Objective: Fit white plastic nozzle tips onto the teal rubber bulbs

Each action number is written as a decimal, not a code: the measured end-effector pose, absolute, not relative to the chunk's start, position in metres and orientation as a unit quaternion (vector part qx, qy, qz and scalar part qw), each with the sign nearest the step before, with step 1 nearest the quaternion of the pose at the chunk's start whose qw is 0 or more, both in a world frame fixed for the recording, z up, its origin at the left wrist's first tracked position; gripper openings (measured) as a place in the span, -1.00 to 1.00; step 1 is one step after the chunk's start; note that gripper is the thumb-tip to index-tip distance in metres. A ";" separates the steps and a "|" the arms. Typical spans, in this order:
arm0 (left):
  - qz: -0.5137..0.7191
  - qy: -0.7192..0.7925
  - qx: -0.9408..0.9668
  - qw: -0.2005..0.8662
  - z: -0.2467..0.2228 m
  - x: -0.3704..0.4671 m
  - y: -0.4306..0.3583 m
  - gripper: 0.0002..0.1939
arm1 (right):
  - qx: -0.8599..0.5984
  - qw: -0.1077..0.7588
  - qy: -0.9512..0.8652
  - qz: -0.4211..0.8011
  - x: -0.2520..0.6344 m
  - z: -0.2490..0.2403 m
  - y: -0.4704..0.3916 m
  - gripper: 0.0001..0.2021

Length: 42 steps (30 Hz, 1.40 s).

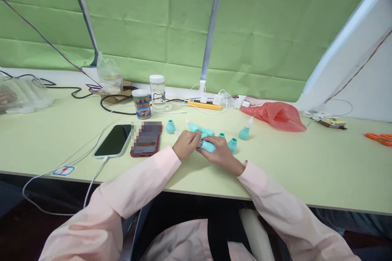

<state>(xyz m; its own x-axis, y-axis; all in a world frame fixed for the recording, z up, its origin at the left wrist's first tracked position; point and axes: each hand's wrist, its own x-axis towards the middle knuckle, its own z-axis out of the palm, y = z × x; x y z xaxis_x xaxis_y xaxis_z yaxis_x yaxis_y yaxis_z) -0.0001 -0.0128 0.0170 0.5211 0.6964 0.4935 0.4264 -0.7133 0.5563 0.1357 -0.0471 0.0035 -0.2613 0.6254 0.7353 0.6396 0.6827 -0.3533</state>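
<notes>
My left hand and my right hand meet over the table, both closed. Between them is a teal squeeze bulb with a clear nozzle end. The right fingers wrap the teal body, while the left fingers pinch at the clear end, partly hidden. Just beyond the hands lie several more teal bulbs, some partly covered by my fingers. One open-necked bulb stands to the left, and another open bulb is by my right hand. A bulb with a pale tip stands farther right.
Left of my hands lie a dark-red-cased phone and a charging phone. Behind them stand a printed cup and a clear bottle. Farther back are a yellow power strip and a red plastic bag. Orange-handled scissors lie far right.
</notes>
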 end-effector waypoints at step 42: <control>0.083 0.340 0.935 -0.061 0.005 0.000 -0.006 -0.66 | -0.667 0.461 -0.568 -0.142 0.233 0.027 0.004 -0.65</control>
<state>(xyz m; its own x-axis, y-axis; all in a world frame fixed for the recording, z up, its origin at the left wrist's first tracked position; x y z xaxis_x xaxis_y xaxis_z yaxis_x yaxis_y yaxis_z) -0.0004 -0.0061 0.0045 0.7550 0.6258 0.1957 0.6460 -0.7612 -0.0579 0.2330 0.0040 0.0271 0.3152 0.6262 0.7131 0.8881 0.0703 -0.4543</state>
